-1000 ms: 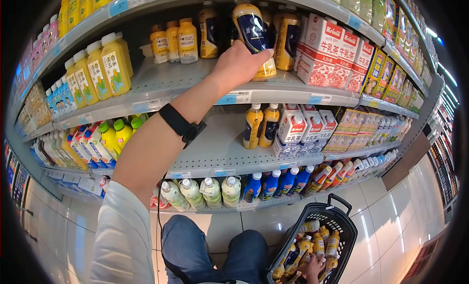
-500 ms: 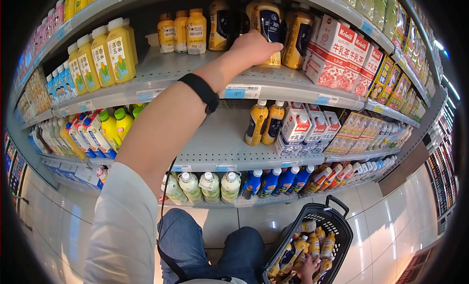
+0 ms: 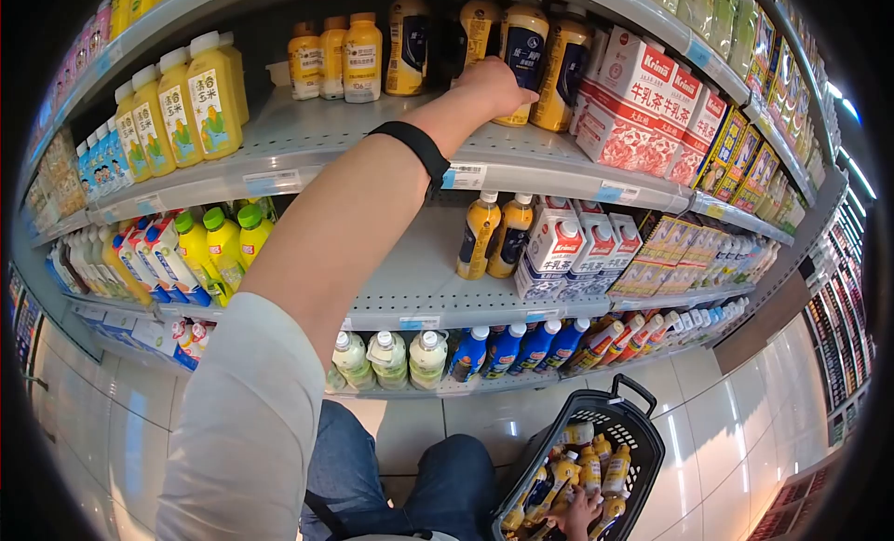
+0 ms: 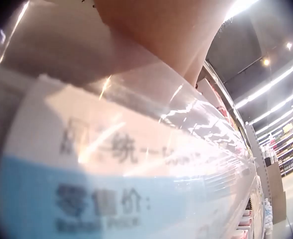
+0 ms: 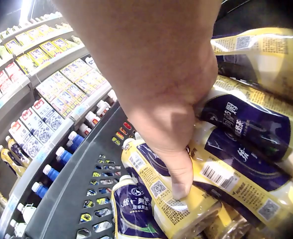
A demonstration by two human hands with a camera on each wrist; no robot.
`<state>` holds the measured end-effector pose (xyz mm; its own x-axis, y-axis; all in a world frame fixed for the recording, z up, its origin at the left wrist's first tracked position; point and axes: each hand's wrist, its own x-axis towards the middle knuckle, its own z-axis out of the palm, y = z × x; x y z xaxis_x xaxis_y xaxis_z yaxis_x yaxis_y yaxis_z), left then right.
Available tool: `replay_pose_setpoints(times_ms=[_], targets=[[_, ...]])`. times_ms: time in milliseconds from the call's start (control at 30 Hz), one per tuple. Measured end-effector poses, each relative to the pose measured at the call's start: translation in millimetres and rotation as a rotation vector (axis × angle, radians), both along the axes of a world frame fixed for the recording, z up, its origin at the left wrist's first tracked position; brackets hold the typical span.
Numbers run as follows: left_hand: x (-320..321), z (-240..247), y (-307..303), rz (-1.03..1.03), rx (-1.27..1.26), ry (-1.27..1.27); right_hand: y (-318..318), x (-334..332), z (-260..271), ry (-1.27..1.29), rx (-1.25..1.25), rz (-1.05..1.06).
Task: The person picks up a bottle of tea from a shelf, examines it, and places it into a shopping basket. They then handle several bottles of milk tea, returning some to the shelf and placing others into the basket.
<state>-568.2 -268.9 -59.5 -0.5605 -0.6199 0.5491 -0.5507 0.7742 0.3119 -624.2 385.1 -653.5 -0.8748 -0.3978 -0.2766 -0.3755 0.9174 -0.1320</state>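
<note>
Beside the left grip (image 3: 489, 89), closure hidden, a yellow, navy-labelled bottle (image 3: 523, 52) stands upright; under the right grip's (image 5: 169, 134) thumb, closure unclear, a matching bottle (image 5: 159, 203) slants, capped end shelfward.

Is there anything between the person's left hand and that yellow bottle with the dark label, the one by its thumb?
Nothing visible. The left hand is right up at the bottle, its thumb across the lower front. The similar bottle on the right isn't between them. Hidden fingertips make their contact unclear.
</note>
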Motion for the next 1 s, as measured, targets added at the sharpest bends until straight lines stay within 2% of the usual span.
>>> replay_pose_setpoints(times_ms=[133,267,333,433,467,600,767,867,900,967,1000], targets=[[-3,2,3,-0.043,0.051,-0.062,3,4,-2,0.043,-0.029,0.034],[-4,-6,-1,-0.065,-0.010,-0.067,7,4,-5,0.085,-0.035,0.085],[-3,-7,1,-0.098,-0.024,-0.060,-4,16,18,0.078,-0.069,0.068],[-2,-9,8,-0.026,0.020,-0.088,-14,24,38,0.068,-0.102,0.064],[-2,-11,7,0.001,0.020,-0.025,-16,25,41,0.065,-0.104,0.080],[-3,-13,7,0.073,0.005,0.025,-15,22,38,0.056,-0.075,0.055],[-6,-16,-7,0.008,-0.013,0.008,-18,27,50,0.063,-0.080,0.057],[-5,-20,-18,-0.078,0.021,0.030,-17,27,45,0.090,-0.081,0.072],[0,-17,-11,-0.114,0.129,0.075,-18,27,46,0.083,-0.082,0.058],[13,-5,3,-0.133,0.272,-0.004,-18,27,47,0.102,-0.054,0.086],[25,1,12,-0.205,0.305,-0.011,-18,27,47,0.108,-0.039,0.094]])
